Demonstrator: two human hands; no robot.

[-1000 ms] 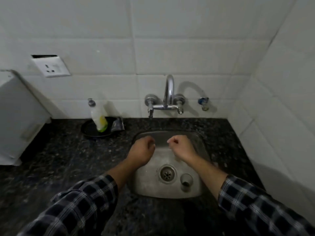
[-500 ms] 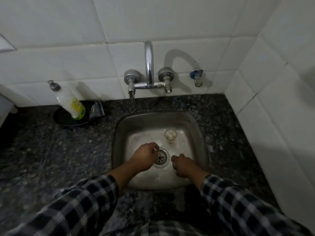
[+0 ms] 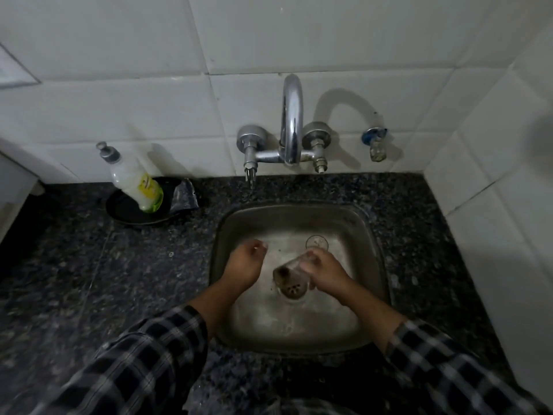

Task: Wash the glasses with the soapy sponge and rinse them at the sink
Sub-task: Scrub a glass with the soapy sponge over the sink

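Note:
My right hand [image 3: 324, 269] grips a clear glass [image 3: 288, 269], tipped on its side with its mouth to the left, above the drain [image 3: 293, 290] of the steel sink [image 3: 233, 235]. Dark residue shows inside the glass. A second glass [image 3: 316, 242] stands upright on the sink floor just behind my right hand. To the left of the held glass, my left hand [image 3: 244, 266] hovers over the basin with its fingers loosely curled, and I see nothing in it. No sponge is clearly visible.
A chrome tap [image 3: 291, 121] juts from the tiled wall over the sink, with no water running. A dish soap bottle [image 3: 134, 181] leans in a black dish [image 3: 125, 209] on the dark granite counter [image 3: 119, 265] at the left. A small valve [image 3: 375, 143] sits at the right.
My right hand has picked the glass up from beside the drain and tipped it sideways. The left hand has shifted slightly left and back. The view has dropped closer over the sink.

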